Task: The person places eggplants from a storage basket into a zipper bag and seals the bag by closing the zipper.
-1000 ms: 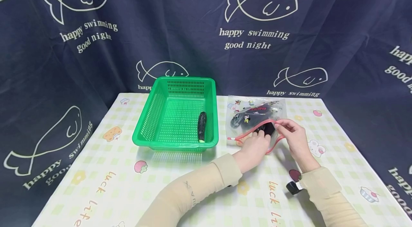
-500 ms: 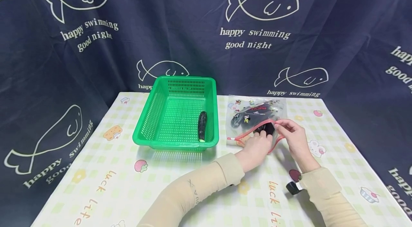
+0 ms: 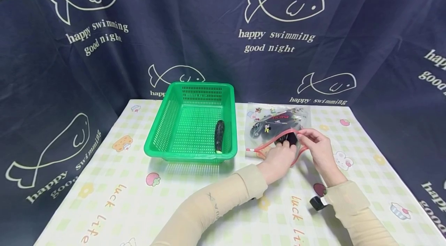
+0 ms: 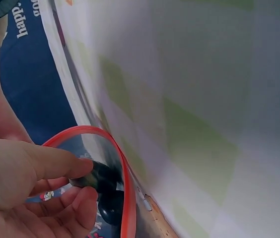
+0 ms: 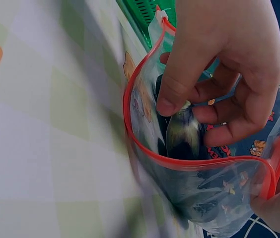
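Note:
A clear zipper bag (image 3: 302, 120) with a red-edged mouth and cartoon prints lies on the right of the table. Several dark, long or rounded things show inside it. My left hand (image 3: 278, 160) reaches into the mouth. Its thumb and fingers pinch a dark, glossy vegetable (image 5: 183, 134) with a pale, streaked green end; the rest is hidden in the bag. Another dark, shiny round shape (image 4: 111, 207) sits right beside it. My right hand (image 3: 318, 151) pinches the red rim (image 3: 302, 149) at the right, and the mouth stands wide.
Left of the bag stands a green plastic basket (image 3: 153, 137). Along its right side lies a long, dark vegetable (image 3: 219, 136) with a pale end. The table has a checked cloth (image 3: 115, 168); behind it hangs a dark blue fish-print curtain (image 3: 216, 36).
My left hand has shifted slightly right, still at the bag's mouth. My right hand keeps its grip on the rim in the same place. The basket and its vegetable have not moved.

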### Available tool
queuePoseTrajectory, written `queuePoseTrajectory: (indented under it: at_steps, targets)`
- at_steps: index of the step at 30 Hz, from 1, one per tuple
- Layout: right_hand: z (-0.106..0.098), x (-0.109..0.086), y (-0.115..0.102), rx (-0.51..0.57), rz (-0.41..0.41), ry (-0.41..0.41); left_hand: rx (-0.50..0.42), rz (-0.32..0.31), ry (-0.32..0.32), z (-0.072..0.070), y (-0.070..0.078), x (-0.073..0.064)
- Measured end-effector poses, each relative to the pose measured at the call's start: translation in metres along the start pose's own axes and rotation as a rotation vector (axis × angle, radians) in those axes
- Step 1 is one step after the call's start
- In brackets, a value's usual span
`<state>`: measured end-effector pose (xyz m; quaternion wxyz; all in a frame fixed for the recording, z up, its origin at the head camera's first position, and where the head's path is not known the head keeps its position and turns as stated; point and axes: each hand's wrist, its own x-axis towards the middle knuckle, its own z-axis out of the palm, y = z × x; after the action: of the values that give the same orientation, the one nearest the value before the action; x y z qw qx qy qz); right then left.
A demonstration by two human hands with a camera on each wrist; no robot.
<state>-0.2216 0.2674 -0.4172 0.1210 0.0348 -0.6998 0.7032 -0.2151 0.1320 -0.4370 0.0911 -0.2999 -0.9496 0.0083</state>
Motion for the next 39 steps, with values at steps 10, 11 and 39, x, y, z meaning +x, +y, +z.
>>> queuePoseTrajectory:
  at_steps: [10, 11, 39]
  targets:
    - [-0.002, 0.001, 0.001, -0.007, -0.005, 0.004, -0.011, -0.003, -0.01, -0.002, -0.003, -0.003]
    - [-0.002, 0.001, 0.001, -0.01, -0.006, 0.004, -0.01, 0.0, -0.011, -0.002, -0.004, -0.003]
    - [-0.004, -0.001, 0.0, -0.047, -0.002, 0.014, -0.11, 0.058, -0.082, -0.067, -0.034, -0.041]
